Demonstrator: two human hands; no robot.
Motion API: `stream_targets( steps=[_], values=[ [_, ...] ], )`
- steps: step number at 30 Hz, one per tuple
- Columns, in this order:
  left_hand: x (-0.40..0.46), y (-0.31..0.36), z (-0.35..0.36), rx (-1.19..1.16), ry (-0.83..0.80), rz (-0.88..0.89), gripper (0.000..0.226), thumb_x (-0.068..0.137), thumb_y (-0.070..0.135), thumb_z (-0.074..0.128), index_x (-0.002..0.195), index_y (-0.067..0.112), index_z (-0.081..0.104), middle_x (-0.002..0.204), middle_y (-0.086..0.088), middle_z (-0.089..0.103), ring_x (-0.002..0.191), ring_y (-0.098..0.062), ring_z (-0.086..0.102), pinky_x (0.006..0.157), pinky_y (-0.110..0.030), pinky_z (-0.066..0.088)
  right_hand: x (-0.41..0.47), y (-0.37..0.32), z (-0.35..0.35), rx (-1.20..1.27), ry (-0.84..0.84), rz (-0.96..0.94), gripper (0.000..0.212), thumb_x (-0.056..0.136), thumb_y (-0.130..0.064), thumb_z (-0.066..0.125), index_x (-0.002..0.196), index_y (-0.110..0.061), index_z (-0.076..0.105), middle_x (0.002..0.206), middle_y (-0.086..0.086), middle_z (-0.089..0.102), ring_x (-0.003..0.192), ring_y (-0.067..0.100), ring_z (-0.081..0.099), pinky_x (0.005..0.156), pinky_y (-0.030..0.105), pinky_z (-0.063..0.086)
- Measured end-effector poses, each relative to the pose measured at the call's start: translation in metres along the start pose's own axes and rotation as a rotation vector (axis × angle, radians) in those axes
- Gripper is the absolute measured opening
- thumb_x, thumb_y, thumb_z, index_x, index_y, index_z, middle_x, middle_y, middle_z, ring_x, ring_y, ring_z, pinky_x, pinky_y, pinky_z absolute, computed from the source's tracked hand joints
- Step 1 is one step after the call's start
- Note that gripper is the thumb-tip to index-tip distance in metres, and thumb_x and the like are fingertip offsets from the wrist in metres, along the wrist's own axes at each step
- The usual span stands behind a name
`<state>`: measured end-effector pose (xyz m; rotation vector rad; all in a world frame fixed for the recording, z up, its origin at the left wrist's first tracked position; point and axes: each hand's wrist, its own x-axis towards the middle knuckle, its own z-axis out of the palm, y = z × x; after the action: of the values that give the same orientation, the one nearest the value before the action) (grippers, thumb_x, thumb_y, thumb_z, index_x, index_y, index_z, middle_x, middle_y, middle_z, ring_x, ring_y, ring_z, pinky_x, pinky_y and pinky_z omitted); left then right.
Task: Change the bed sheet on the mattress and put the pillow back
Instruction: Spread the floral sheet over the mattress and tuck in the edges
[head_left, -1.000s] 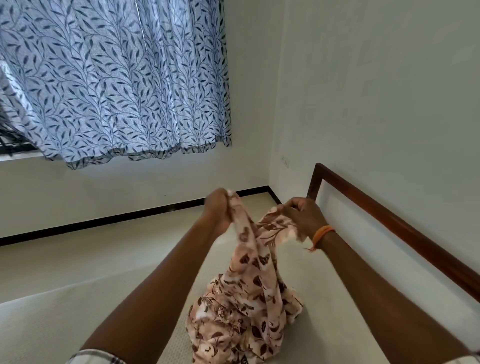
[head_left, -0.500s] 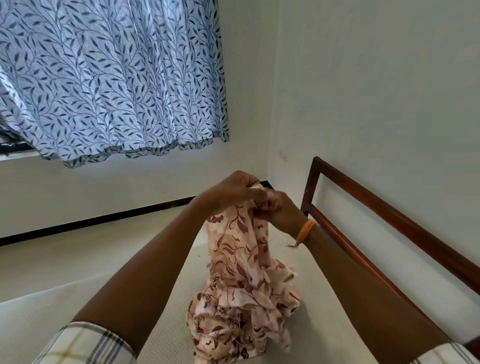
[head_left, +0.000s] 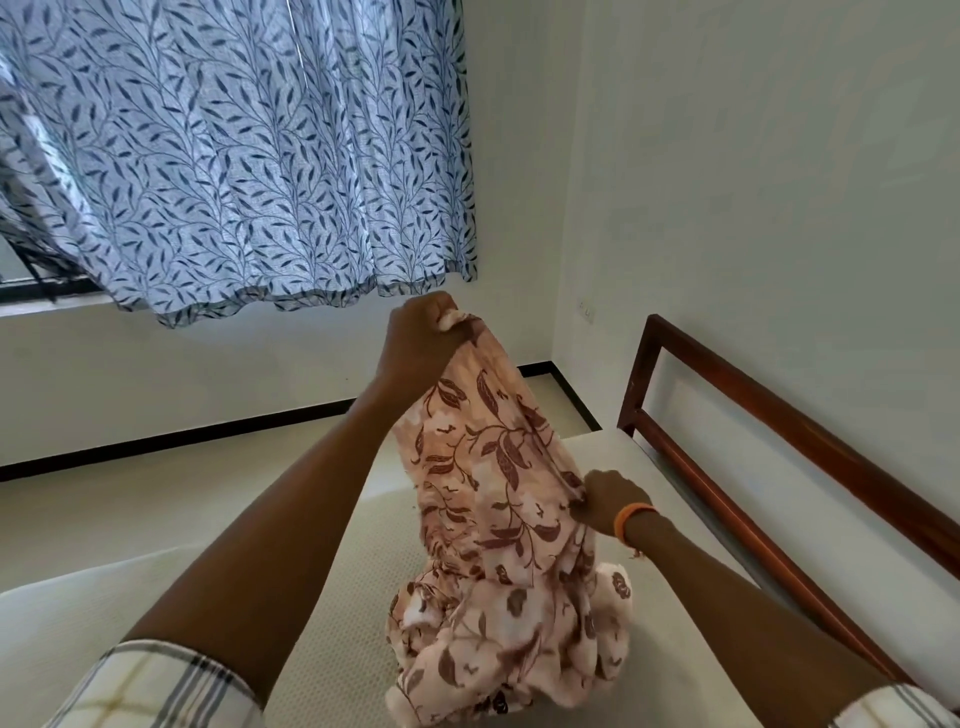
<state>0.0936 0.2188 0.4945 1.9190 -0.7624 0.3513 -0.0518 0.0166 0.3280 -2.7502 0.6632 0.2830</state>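
A peach bed sheet with brown leaf print (head_left: 493, 519) hangs in a bunch over the bare cream mattress (head_left: 322, 613). My left hand (head_left: 421, 340) grips its top end, raised high in front of the curtain. Lower and to the right, my right hand (head_left: 605, 501), with an orange band at the wrist, pinches an edge of the sheet partway down. The sheet's lower part lies heaped on the mattress. No pillow is in view.
A dark wooden bed frame rail (head_left: 769, 415) runs along the right side against the white wall. A blue leaf-print curtain (head_left: 234, 156) hangs over the window at the upper left. Pale floor (head_left: 130, 499) with a black skirting line lies beyond the mattress.
My hands were together on the sheet's top; my left hand has risen with that end, and my right hand has slid down and to the right along the edge.
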Motion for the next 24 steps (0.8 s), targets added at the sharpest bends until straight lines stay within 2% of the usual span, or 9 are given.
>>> stream_targets(
  steps=[3, 5, 8, 10, 12, 14, 16, 20, 24],
  values=[
    [-0.001, -0.004, 0.004, 0.049, 0.030, -0.048, 0.033, 0.084, 0.022, 0.077, 0.066, 0.022, 0.048, 0.065, 0.006, 0.054, 0.061, -0.014, 0.053, 0.054, -0.025, 0.038, 0.002, -0.003, -0.023, 0.152, 0.110, 0.003, 0.033, 0.090, -0.038, 0.061, 0.098, -0.006, 0.065, 0.096, 0.014, 0.066, 0.091, 0.033, 0.065, 0.084, 0.043, 0.054],
    [-0.007, 0.000, 0.008, 0.101, -0.137, -0.092, 0.026, 0.080, 0.024, 0.080, 0.094, 0.017, 0.058, 0.088, 0.002, 0.063, 0.077, -0.014, 0.060, 0.061, -0.020, 0.045, 0.003, -0.008, -0.046, 0.257, 0.286, -0.116, 0.025, 0.092, -0.021, 0.059, 0.080, 0.000, 0.067, 0.080, 0.018, 0.066, 0.078, 0.034, 0.065, 0.077, 0.049, 0.054],
    [-0.020, 0.008, 0.021, 0.234, -0.511, -0.038, 0.098, 0.063, 0.030, 0.090, 0.145, 0.018, 0.037, 0.138, -0.004, 0.053, 0.124, -0.022, 0.052, 0.102, -0.037, 0.047, 0.000, -0.033, -0.082, 0.412, 0.529, -0.311, 0.016, 0.090, -0.004, 0.060, 0.079, 0.008, 0.059, 0.082, 0.020, 0.057, 0.073, 0.030, 0.055, 0.070, 0.046, 0.051],
    [-0.027, 0.017, 0.037, 0.370, -0.628, 0.005, 0.112, 0.064, 0.031, 0.090, 0.153, 0.018, 0.025, 0.145, -0.007, 0.049, 0.130, -0.025, 0.048, 0.108, -0.043, 0.043, -0.005, -0.050, -0.101, 0.608, 0.565, -0.382, 0.009, 0.094, -0.010, 0.058, 0.092, -0.001, 0.058, 0.089, 0.008, 0.057, 0.078, 0.019, 0.055, 0.070, 0.026, 0.049],
    [-0.025, 0.017, 0.048, 0.497, -0.582, 0.063, 0.062, 0.080, 0.028, 0.078, 0.135, 0.017, 0.052, 0.119, -0.008, 0.067, 0.110, -0.028, 0.063, 0.085, -0.039, 0.054, -0.007, -0.057, -0.111, 0.709, 0.581, -0.433, 0.012, 0.098, -0.013, 0.052, 0.099, -0.010, 0.064, 0.090, -0.001, 0.062, 0.081, 0.011, 0.059, 0.073, 0.017, 0.049],
    [-0.020, 0.017, 0.042, 0.587, -0.435, 0.072, 0.016, 0.090, 0.022, 0.062, 0.103, 0.016, 0.069, 0.095, -0.009, 0.070, 0.089, -0.030, 0.069, 0.065, -0.035, 0.050, -0.006, -0.049, -0.111, 0.672, 0.631, -0.446, 0.020, 0.098, -0.021, 0.050, 0.094, -0.008, 0.065, 0.084, 0.003, 0.066, 0.075, 0.015, 0.061, 0.073, 0.028, 0.052],
    [-0.012, 0.013, 0.031, 0.546, -0.326, 0.041, 0.021, 0.088, 0.010, 0.056, 0.098, 0.017, 0.072, 0.094, -0.009, 0.072, 0.086, -0.031, 0.069, 0.066, -0.035, 0.052, -0.007, -0.033, -0.107, 0.588, 0.646, -0.425, 0.033, 0.093, -0.040, 0.056, 0.083, -0.008, 0.059, 0.071, 0.006, 0.062, 0.064, 0.019, 0.057, 0.063, 0.037, 0.049],
    [0.001, 0.031, 0.019, 0.519, -0.185, 0.160, 0.040, 0.088, 0.004, 0.053, 0.122, 0.018, 0.068, 0.117, -0.009, 0.070, 0.102, -0.030, 0.066, 0.081, -0.037, 0.051, -0.006, -0.023, -0.086, 0.197, 0.309, -0.466, 0.040, 0.082, -0.047, 0.071, 0.097, -0.010, 0.065, 0.078, 0.000, 0.064, 0.071, 0.016, 0.061, 0.070, 0.029, 0.052],
    [0.016, 0.041, 0.010, 0.422, 0.032, 0.073, 0.048, 0.082, 0.002, 0.052, 0.124, 0.021, 0.066, 0.122, -0.008, 0.068, 0.109, -0.028, 0.064, 0.089, -0.040, 0.051, 0.012, -0.021, -0.057, 0.235, 0.414, -0.235, 0.038, 0.091, -0.036, 0.059, 0.085, 0.001, 0.068, 0.079, 0.017, 0.068, 0.075, 0.032, 0.065, 0.070, 0.040, 0.053]
  ],
)
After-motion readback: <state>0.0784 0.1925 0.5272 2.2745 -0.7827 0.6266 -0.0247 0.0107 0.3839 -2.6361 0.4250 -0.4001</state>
